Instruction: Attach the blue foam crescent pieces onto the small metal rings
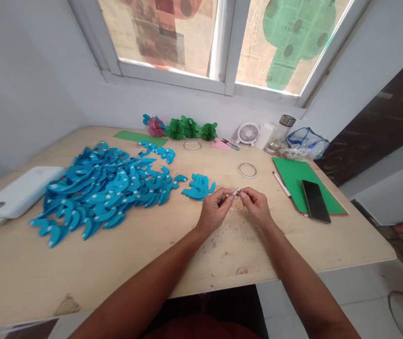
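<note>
My left hand (216, 205) and my right hand (256, 204) meet above the front middle of the table, both with closed fingertips. Between them they pinch a small whitish piece (236, 192), too small to name surely. Just beyond my left hand lies a small cluster of blue cut-out pieces (198, 187). A single curved blue piece (180, 179) rests left of that cluster. Farther left spreads a big heap of curved blue pieces (106, 183), many with small white squares stuck on them.
A white power bank (20, 192) lies at the left. Along the wall stand green paper figures (190, 128), a small fan (248, 134) and a glass bottle (282, 134). Two tape rolls (247, 170) lie mid-table. At right, a phone (315, 201) rests on a green sheet (293, 176) beside a pen (281, 184).
</note>
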The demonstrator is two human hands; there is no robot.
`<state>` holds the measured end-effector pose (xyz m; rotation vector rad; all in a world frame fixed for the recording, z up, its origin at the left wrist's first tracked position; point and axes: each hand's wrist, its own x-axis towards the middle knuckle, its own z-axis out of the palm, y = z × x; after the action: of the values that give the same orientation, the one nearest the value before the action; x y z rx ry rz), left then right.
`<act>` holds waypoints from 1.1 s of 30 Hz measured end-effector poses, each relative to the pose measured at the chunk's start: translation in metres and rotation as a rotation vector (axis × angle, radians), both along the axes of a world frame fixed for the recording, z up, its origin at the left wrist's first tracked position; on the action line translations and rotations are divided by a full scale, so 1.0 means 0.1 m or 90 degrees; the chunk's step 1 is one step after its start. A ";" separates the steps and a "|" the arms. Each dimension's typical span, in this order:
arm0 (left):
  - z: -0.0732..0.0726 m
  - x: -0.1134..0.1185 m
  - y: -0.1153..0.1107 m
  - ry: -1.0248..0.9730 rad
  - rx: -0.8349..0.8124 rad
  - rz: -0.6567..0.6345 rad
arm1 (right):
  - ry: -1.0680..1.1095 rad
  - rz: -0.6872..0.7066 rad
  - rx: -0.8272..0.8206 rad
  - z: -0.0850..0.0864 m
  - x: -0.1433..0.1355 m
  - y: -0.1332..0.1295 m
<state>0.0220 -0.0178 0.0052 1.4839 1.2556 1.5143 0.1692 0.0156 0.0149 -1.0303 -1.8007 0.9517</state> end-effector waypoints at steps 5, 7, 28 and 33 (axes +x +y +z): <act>0.00 0.00 0.00 0.000 0.000 0.000 | 0.000 0.002 0.016 0.00 0.00 0.00; 0.00 0.00 0.00 -0.006 0.002 -0.002 | -0.007 -0.006 0.021 -0.01 0.00 0.01; 0.00 -0.01 0.01 0.013 0.002 0.009 | -0.051 -0.089 0.033 -0.01 0.00 0.03; -0.01 -0.02 0.01 -0.008 0.010 0.024 | -0.037 -0.058 0.009 -0.05 0.00 0.05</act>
<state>0.0204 -0.0165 0.0043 1.4651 1.2735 1.5587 0.1695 0.0203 0.0103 -1.1313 -1.7897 0.8604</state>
